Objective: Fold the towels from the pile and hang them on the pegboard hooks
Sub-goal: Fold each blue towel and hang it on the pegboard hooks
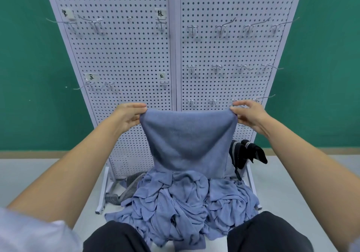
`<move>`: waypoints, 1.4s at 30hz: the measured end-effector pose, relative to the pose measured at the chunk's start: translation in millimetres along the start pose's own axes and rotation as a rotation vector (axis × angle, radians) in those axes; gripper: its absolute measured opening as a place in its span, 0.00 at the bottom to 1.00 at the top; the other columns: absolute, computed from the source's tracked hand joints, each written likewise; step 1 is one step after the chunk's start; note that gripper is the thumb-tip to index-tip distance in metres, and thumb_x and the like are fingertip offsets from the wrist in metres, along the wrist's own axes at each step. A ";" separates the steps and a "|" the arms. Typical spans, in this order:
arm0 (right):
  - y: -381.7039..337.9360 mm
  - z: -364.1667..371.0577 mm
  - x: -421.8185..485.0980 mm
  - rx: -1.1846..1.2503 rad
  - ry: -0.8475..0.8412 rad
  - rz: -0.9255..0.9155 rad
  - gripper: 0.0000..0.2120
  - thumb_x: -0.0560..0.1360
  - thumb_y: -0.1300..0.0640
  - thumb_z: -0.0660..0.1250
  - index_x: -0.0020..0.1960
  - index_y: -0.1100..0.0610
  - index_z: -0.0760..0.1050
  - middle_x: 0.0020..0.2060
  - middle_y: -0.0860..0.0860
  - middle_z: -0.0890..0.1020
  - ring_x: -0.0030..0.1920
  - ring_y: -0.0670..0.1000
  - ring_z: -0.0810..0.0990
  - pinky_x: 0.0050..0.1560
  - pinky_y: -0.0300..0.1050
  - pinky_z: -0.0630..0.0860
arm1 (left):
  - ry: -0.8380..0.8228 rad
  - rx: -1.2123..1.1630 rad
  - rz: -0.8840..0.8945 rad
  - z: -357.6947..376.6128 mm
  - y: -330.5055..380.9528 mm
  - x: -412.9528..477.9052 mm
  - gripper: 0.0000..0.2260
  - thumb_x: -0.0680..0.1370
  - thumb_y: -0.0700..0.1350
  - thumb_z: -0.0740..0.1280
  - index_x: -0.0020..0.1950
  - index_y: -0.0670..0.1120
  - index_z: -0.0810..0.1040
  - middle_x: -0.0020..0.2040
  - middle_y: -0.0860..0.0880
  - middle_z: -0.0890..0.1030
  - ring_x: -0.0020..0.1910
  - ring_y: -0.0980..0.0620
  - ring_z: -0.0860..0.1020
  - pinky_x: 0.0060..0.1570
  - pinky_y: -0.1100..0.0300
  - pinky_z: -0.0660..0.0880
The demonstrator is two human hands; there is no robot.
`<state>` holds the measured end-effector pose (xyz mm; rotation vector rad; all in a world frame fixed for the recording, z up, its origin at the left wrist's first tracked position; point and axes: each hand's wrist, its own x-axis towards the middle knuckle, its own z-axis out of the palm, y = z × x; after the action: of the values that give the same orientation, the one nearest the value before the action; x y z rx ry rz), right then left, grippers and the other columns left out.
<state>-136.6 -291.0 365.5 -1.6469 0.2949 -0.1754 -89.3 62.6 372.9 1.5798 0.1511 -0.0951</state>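
Note:
A blue-grey towel hangs stretched between my two hands in front of the white pegboard. My left hand pinches its upper left corner, and my right hand pinches the upper right corner. The towel's lower end reaches down to the crumpled pile of blue-grey towels on the floor between my knees. Rows of metal hooks stick out of the pegboard, all bare; the lowest row sits just behind my right hand.
Dark socks or cloths hang at the pegboard's lower right. A grey striped cloth lies by the stand's left foot. Paper labels mark some hooks. Behind is a green wall.

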 end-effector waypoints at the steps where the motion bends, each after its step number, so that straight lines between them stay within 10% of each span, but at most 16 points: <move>1: 0.4 0.7 0.6 0.004 0.017 -0.006 0.06 0.74 0.63 0.70 0.49 0.56 0.77 0.35 0.52 0.77 0.32 0.46 0.73 0.32 0.35 0.79 | 0.019 -0.003 0.001 -0.3 -0.2 0.8 0.04 0.75 0.36 0.69 0.47 0.44 0.80 0.47 0.47 0.82 0.42 0.52 0.79 0.41 0.62 0.76; 14: 8.6 1.6 5.2 -0.032 -0.063 0.000 0.11 0.72 0.66 0.71 0.53 0.58 0.79 0.43 0.53 0.79 0.43 0.49 0.77 0.46 0.39 0.79 | -0.092 0.502 0.186 8.1 -3.0 4.7 0.16 0.71 0.26 0.68 0.55 0.42 0.82 0.54 0.46 0.79 0.57 0.49 0.73 0.62 0.59 0.69; 18: 11.2 1.6 4.8 -0.243 -0.036 -0.123 0.15 0.72 0.72 0.69 0.57 0.64 0.78 0.43 0.54 0.79 0.44 0.51 0.78 0.43 0.38 0.81 | -0.013 0.752 0.300 2.1 -8.4 9.1 0.07 0.75 0.33 0.67 0.49 0.38 0.83 0.41 0.44 0.80 0.40 0.49 0.74 0.42 0.56 0.74; 21: 12.3 -0.2 7.8 -0.537 0.028 -0.231 0.12 0.73 0.68 0.70 0.56 0.64 0.80 0.47 0.57 0.81 0.47 0.53 0.79 0.53 0.46 0.79 | 0.049 0.818 0.364 0.5 -9.9 5.4 0.07 0.76 0.37 0.68 0.39 0.36 0.80 0.29 0.47 0.68 0.29 0.52 0.63 0.29 0.62 0.61; 26: 8.3 -4.6 4.7 -0.682 0.102 -0.348 0.06 0.75 0.58 0.70 0.43 0.61 0.80 0.35 0.54 0.78 0.37 0.51 0.73 0.35 0.40 0.70 | 0.030 0.404 0.288 -12.5 -12.6 6.3 0.06 0.74 0.40 0.72 0.37 0.42 0.79 0.36 0.48 0.77 0.37 0.54 0.74 0.45 0.62 0.73; 33: 17.2 -6.9 6.7 0.304 -0.166 0.056 0.06 0.76 0.57 0.68 0.48 0.60 0.79 0.38 0.52 0.82 0.39 0.49 0.79 0.44 0.41 0.80 | -0.220 -0.294 -0.061 -25.3 -23.1 9.8 0.05 0.78 0.42 0.65 0.45 0.43 0.79 0.39 0.47 0.82 0.37 0.53 0.81 0.41 0.60 0.81; 42: 35.6 50.6 -7.7 0.197 0.024 0.062 0.01 0.73 0.64 0.71 0.44 0.61 0.79 0.37 0.53 0.84 0.35 0.48 0.82 0.36 0.36 0.80 | 0.025 -0.256 -0.065 45.6 -63.8 -1.1 0.06 0.72 0.38 0.72 0.48 0.39 0.80 0.44 0.42 0.84 0.41 0.50 0.83 0.40 0.61 0.80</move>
<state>-132.5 -243.3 325.6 -1.4394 0.3359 -0.1720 -98.8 17.6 309.4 1.3209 0.2249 -0.1026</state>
